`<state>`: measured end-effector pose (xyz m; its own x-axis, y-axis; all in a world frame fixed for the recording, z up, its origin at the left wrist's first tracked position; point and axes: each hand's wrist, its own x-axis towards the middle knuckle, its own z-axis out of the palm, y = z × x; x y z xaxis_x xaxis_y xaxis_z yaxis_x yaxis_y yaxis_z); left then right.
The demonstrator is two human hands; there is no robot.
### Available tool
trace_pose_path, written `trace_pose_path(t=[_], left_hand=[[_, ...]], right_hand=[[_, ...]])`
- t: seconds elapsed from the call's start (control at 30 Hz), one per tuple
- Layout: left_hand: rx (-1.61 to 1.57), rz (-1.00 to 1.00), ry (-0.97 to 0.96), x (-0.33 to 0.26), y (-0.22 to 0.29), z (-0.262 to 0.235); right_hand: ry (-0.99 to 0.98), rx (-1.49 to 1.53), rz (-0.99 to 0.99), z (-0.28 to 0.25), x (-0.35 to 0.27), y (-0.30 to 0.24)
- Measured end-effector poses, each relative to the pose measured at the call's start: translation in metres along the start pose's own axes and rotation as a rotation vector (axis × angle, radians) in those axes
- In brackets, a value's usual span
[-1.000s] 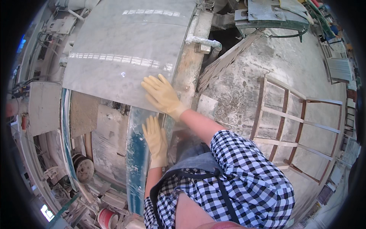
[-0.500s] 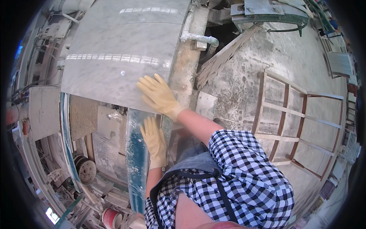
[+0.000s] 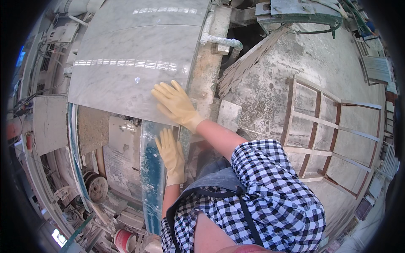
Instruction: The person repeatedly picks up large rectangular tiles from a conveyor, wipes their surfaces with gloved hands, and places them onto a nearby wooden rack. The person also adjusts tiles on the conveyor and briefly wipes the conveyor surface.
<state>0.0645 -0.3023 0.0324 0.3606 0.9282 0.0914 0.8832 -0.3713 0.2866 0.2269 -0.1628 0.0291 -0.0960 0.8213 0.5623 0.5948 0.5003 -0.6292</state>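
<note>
A glossy grey-veined stone slab (image 3: pixel 122 82) lies flat before me, light strips reflected in its polish. A seam parts it from another slab (image 3: pixel 156 12) beyond. Both of my hands wear pale yellow rubber gloves. With fingers stretched out, my right hand (image 3: pixel 177 105) rests on the slab's near right corner and holds nothing. My left hand (image 3: pixel 171 156) is closer to my body, just short of the slab's near edge. Its fingers are extended over the blue machine rail (image 3: pixel 152 168); whether it touches the rail I cannot tell.
To the right, a wooden lattice frame (image 3: pixel 314 122) lies on the stained floor (image 3: pixel 265 84). A pipe (image 3: pixel 221 41) juts out beside the slab's right edge. Left of the rail are a round wheel (image 3: pixel 97 187) and a red and white bucket (image 3: pixel 124 240). A metal cart (image 3: pixel 295 12) stands far right.
Almost nothing differs. Both gloved hands keep their places, and the view has shifted very slightly.
</note>
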Motion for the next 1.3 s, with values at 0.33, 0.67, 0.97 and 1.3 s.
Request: trace_pose_path(t=[0.33, 0.67, 0.97, 1.3], left_hand=[[-0.024, 0.005, 0.006, 0.001, -0.007, -0.002], [-0.021, 0.004, 0.008, -0.001, -0.007, -0.006], [-0.016, 0.003, 0.005, 0.001, -0.009, -0.006], [-0.021, -0.006, -0.005, -0.002, -0.012, -0.005]], right_hand=[[0.024, -0.016, -0.028, 0.004, 0.006, -0.003], [0.02, -0.009, -0.035, 0.003, 0.007, -0.007], [0.018, 0.001, -0.033, 0.003, 0.01, -0.006], [0.021, -0.002, -0.036, 0.007, 0.009, -0.008]])
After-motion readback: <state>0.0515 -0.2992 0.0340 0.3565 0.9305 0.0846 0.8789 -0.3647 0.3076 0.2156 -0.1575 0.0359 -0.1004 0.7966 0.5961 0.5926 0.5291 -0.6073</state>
